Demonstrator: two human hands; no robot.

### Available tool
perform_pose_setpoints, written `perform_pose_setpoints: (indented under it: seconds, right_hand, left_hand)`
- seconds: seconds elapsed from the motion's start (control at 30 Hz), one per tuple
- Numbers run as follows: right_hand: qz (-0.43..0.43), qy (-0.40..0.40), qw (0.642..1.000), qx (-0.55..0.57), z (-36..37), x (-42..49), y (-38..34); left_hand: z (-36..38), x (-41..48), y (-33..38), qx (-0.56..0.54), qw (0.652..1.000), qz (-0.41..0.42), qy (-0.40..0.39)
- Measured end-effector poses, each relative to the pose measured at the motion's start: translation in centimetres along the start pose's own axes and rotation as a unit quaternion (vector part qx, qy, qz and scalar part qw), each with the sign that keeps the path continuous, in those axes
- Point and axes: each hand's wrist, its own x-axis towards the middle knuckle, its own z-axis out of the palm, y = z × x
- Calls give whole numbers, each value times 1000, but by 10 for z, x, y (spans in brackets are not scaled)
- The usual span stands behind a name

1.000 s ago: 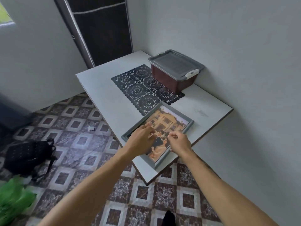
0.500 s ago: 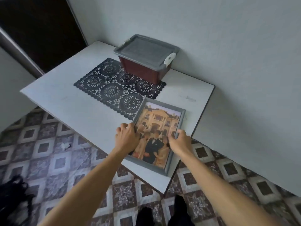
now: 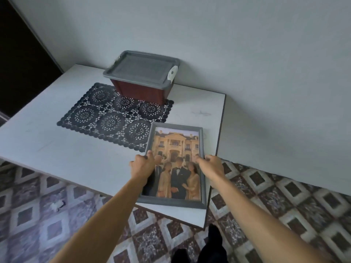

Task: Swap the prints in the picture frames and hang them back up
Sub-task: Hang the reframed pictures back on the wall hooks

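Across the middle of the frame, the white tabletop carries a dark lace mat and a lidded box. Lower centre, the grey picture frame lies at the tabletop's near corner, its print fitted and face up. The left grip curls round its left rail; the right grip clasps the right rail. Judged: this print is in place and hanging is the step in hand. The next move calls for a level two-sided lift to the wall. No legible writing.

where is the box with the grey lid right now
In the head view the box sits at the far edge of the table by the wall, partly on the black lace placemat, beyond and slightly left of the picture frame.
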Motion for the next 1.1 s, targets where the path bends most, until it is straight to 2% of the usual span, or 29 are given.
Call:
perform_pose_setpoints:
  seconds: [0.3, 0.47, 0.77, 0.97, 1.1]
  right_hand:
    - [-45, 63, 990, 121, -35, -14, 0]
    - [-73, 124, 982, 122, -81, -23, 7]
    - [-85, 267, 938, 205, -205, -51, 41]
    - [-81, 352, 898, 252, -309, -83, 82]
    - [-79, 394, 875, 269, -384, -105, 119]
  left_hand:
    - [18, -15, 45, -66, 992, 106, -21]
    - [43, -39, 88, -61, 983, 169, -42]
    - [124, -123, 174, -68, 948, 270, -151]
    - [198, -212, 229, -72, 905, 369, -202]
    - [255, -275, 257, -62, 881, 407, -233]
